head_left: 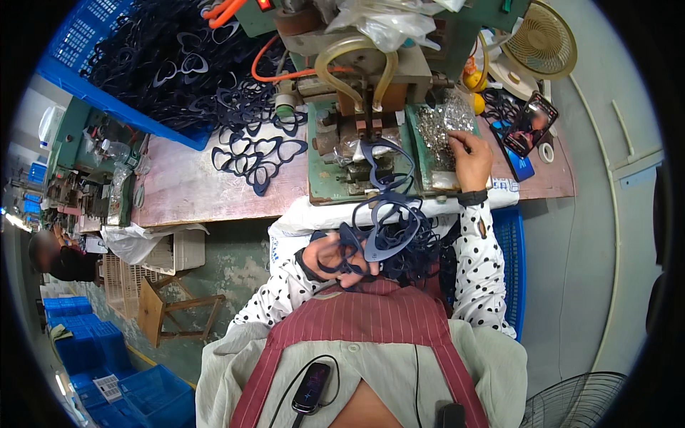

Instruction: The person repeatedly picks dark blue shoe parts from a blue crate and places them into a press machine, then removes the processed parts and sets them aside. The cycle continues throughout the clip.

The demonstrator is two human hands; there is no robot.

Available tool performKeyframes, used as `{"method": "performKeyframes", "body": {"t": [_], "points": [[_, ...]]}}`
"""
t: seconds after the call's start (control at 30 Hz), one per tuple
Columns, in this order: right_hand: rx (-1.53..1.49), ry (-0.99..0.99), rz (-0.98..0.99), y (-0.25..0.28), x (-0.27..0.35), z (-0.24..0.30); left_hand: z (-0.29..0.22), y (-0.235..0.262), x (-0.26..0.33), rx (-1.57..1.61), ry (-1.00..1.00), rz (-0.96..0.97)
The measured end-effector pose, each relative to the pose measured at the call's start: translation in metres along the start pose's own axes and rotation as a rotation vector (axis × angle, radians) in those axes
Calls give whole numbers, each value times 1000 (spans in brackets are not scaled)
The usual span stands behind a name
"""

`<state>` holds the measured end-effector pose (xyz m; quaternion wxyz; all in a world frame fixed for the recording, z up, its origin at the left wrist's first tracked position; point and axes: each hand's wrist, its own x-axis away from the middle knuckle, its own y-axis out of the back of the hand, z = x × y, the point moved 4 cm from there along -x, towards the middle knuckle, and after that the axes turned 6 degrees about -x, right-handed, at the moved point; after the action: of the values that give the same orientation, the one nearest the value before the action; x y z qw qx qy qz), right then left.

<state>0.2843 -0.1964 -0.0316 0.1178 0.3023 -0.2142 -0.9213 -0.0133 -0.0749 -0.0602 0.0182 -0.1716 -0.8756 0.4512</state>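
Just in front of my apron, my left hand (332, 258) is closed round several dark blue eyeglass frames (391, 246), palm partly upward. More frames lie bunched in my lap beside it. My right hand (472, 160) is at a green tray (427, 167) of small shiny metal parts (432, 132); its thumb and forefinger are bent together over the pile, and whatever they pinch is too small to make out. Between the hands stands a green bench machine (325, 160), with one dark blue frame (385, 160) hanging at its front under the head.
A blue crate (121, 107) heaped with dark frames stands at the back left, with loose frames (260, 157) on the table beside it. Phones (531, 125), a tape roll (546, 152) and a fan (539, 39) are at the right. A wooden stool (168, 310) stands on the floor.
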Motion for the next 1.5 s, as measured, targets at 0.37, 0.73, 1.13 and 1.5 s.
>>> {"method": "performKeyframes", "body": {"t": [0.37,0.73,1.13,1.5], "points": [[-504,-129,359,-19,6,149,-53,-13,-11,-858,45,-101],[-825,-225,272,-45,4,153,-81,-33,-2,-1537,-118,-206],[-928,-277,290,-51,8,147,-217,-78,-20,-1941,-812,-394],[-891,-257,198,-53,13,144,-202,-90,-22,-2132,-877,-366]]}}
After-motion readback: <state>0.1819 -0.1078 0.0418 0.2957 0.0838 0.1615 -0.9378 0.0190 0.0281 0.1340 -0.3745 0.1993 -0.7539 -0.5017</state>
